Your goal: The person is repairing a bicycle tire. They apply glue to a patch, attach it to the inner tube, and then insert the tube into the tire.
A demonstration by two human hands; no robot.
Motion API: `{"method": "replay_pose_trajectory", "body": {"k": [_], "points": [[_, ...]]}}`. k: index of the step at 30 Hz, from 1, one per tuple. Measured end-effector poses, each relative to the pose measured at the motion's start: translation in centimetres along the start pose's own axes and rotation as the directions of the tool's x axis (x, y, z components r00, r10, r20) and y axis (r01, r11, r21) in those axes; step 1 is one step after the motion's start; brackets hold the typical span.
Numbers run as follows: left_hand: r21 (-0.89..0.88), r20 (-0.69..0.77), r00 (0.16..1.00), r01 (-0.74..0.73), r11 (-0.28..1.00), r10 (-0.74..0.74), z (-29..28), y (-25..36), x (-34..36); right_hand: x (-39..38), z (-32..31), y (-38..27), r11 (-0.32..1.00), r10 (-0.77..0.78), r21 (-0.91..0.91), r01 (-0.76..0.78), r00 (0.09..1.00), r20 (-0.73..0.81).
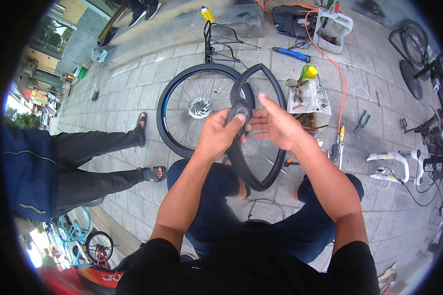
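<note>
A black bicycle inner tube (238,160), rounded as if with air in it, hangs in a twisted loop in front of my knees. My left hand (218,132) is closed on it, the thumb pressing a flattened dark stretch of the tube at the middle. Close by on the right, my right hand (280,123) is open, its palm turned toward the tube and its fingers stretched out. Those fingertips reach to the tube's edge; I cannot tell whether they touch it. Beyond the tube, a spoked bicycle wheel (163,107) with a disc rotor (200,106) lies on the paving, partly covered.
A person in dark trousers (91,183) stands at the left. At the right are a parts box (320,101), green-handled pliers (362,121), an orange hose (341,73) and a white fork (403,164). A blue pump-like tool (291,54) and a cut-open white jug (335,30) lie farther off.
</note>
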State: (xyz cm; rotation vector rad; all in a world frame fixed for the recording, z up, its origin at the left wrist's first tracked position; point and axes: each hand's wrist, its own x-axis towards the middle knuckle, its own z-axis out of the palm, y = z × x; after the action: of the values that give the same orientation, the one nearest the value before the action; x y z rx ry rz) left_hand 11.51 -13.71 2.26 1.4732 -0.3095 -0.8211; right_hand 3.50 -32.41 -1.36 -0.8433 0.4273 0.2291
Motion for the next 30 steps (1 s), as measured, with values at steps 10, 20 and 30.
{"method": "replay_pose_trajectory", "body": {"k": [10,20,30], "points": [[0.219,0.084,0.996,-0.028,0.975,0.01,2.5,-0.1,-1.3,1.0,3.2,-1.1,0.958,-0.287,-0.112,0.264,0.893,-0.346],[0.532,0.091,0.942,-0.32,0.784,0.323,3.7,-1.3,-1.0,0.6,3.5,-2.2,0.747,-0.571,-0.601,0.285,0.739,-0.358],[0.594,0.348,0.829,-0.556,0.581,0.438,3.3,-1.4,-0.6,0.9,1.9,-1.3,0.926,-0.313,-0.307,0.218,0.901,-0.302]]}}
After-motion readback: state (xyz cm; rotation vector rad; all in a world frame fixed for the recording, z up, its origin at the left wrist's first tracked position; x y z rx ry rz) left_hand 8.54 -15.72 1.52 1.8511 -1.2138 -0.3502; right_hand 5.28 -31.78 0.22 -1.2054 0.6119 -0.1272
